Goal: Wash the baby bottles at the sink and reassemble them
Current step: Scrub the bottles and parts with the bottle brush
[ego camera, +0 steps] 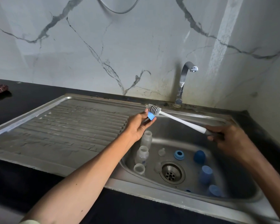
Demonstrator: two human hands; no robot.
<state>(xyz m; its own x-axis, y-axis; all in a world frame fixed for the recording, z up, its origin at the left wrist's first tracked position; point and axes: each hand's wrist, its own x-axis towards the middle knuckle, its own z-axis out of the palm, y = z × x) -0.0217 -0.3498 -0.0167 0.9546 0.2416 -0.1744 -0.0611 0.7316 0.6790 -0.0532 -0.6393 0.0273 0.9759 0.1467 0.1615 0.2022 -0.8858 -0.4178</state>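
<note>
Blue and small, a bottle part sits pinched in the fingers of the left hand, up over the sink. The right hand grips the dark end of a white bottle brush, and its bristles touch the blue part. Down in the sink stand three clear bottles, with blue caps and a blue ring near the drain. One bottle has a tiny print, too small to read. The tap is dry.
</note>
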